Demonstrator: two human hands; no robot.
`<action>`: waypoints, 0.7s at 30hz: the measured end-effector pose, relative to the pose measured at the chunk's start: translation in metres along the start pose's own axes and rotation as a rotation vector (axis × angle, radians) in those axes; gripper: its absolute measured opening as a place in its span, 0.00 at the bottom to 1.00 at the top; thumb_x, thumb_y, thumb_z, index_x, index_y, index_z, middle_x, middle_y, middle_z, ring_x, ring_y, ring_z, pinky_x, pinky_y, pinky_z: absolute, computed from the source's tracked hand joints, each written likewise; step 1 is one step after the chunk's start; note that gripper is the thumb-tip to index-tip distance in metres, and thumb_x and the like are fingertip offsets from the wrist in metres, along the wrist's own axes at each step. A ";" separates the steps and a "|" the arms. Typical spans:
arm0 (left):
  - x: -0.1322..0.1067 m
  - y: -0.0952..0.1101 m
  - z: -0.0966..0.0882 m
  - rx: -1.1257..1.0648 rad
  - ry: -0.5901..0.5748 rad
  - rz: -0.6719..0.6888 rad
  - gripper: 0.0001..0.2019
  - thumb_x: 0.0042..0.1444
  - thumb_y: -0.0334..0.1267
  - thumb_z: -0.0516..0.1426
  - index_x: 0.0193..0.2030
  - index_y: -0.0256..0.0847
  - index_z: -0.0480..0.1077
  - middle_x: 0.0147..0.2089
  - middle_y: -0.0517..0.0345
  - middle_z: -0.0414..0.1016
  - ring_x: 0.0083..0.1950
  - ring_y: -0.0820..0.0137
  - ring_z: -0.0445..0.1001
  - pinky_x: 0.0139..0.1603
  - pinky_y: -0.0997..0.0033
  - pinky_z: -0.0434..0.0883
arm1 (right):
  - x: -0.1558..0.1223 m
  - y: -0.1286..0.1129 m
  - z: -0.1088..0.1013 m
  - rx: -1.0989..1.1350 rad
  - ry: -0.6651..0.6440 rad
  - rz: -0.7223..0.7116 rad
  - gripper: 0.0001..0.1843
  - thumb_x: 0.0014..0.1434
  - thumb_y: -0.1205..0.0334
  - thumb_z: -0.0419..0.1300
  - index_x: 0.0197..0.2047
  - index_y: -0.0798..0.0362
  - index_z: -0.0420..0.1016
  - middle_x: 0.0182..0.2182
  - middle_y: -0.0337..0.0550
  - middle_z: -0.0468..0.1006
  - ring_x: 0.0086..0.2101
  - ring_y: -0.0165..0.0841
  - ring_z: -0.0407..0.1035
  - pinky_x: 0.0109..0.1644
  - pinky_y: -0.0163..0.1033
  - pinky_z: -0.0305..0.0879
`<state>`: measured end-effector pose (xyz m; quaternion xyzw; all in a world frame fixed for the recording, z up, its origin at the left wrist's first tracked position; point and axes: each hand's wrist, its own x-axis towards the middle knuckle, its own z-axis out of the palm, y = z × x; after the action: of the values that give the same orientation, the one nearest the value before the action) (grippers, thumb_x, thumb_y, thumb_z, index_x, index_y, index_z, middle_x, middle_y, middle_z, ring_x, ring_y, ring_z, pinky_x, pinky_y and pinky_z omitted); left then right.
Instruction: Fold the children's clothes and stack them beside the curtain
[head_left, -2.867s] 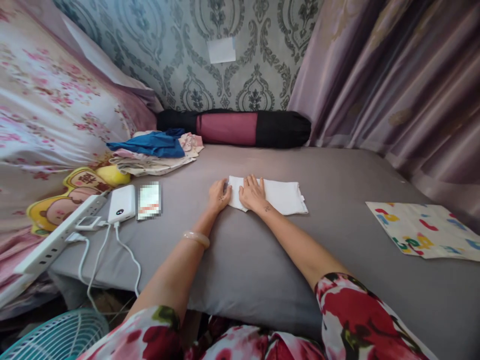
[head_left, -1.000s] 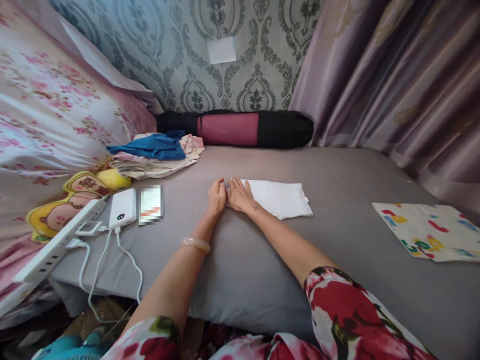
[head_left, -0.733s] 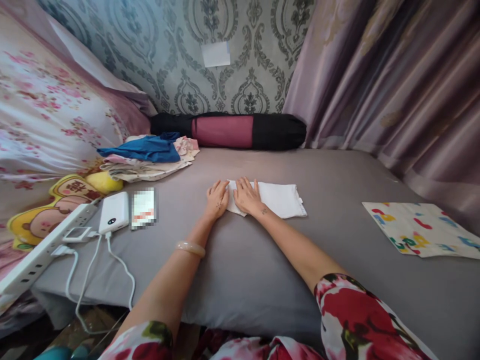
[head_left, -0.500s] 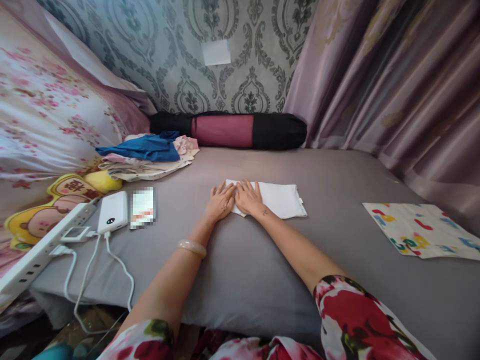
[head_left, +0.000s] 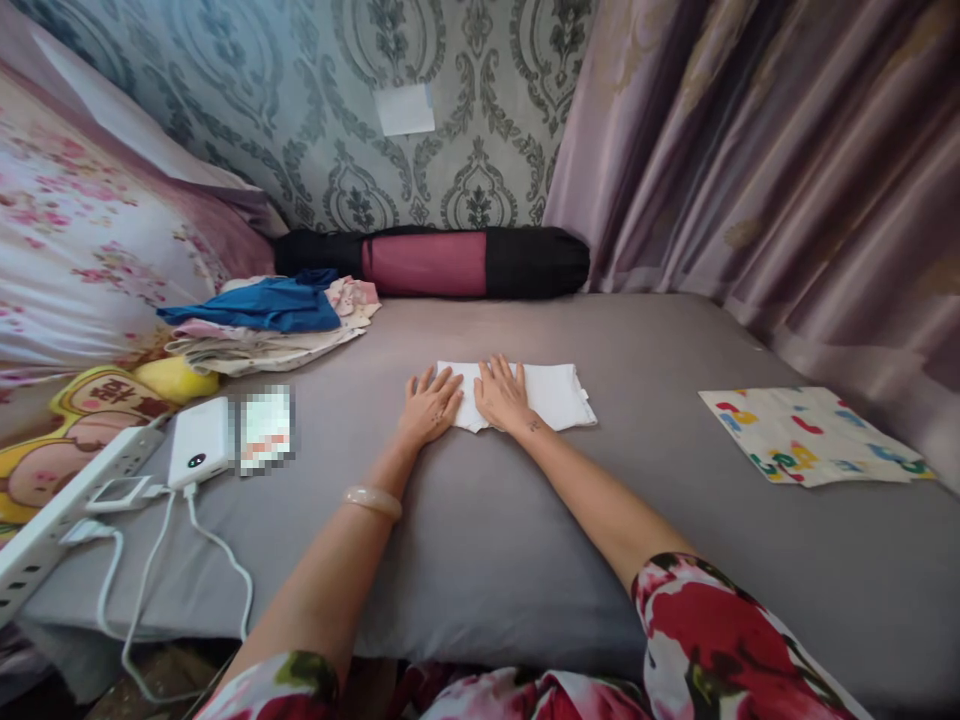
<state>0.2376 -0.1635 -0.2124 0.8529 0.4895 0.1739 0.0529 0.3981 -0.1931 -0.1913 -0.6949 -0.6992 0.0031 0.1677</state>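
Note:
A folded white cloth lies flat on the grey bed sheet. My left hand rests palm down at the cloth's left end, fingers spread and touching its edge. My right hand lies flat on the left part of the cloth, fingers stretched out. The two hands sit side by side, a small gap between them. Neither hand grips anything.
A colourful patterned cloth lies at the right. A pile of folded clothes sits at the back left, a black and maroon roll by the wall. A power bank, cables and a power strip lie at the left.
My hands have spread flat and moved slightly apart on the cloth's left end, after being pressed together at its edge a second ago. The view has shifted a little to the right.

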 end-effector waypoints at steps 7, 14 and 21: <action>-0.001 0.000 0.000 0.022 -0.001 0.008 0.24 0.64 0.52 0.45 0.64 0.51 0.63 0.69 0.56 0.59 0.71 0.52 0.49 0.68 0.42 0.44 | -0.004 0.008 0.006 -0.004 0.034 0.047 0.27 0.68 0.58 0.42 0.65 0.60 0.60 0.66 0.55 0.58 0.66 0.45 0.45 0.67 0.57 0.34; -0.001 0.000 -0.002 0.050 -0.007 0.014 0.24 0.64 0.51 0.46 0.64 0.50 0.63 0.69 0.55 0.58 0.71 0.50 0.50 0.67 0.40 0.47 | -0.004 0.007 0.004 0.021 0.022 0.055 0.28 0.67 0.57 0.43 0.65 0.60 0.60 0.65 0.54 0.59 0.66 0.43 0.45 0.67 0.56 0.34; -0.002 -0.002 0.002 0.082 0.016 0.026 0.25 0.64 0.51 0.45 0.64 0.49 0.63 0.69 0.55 0.59 0.70 0.51 0.50 0.67 0.41 0.47 | -0.010 0.020 -0.005 0.083 -0.017 0.117 0.29 0.68 0.55 0.41 0.67 0.62 0.55 0.67 0.55 0.54 0.66 0.43 0.44 0.67 0.55 0.37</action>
<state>0.2359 -0.1640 -0.2152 0.8590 0.4856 0.1614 0.0117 0.4183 -0.2031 -0.1937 -0.7269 -0.6581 0.0480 0.1901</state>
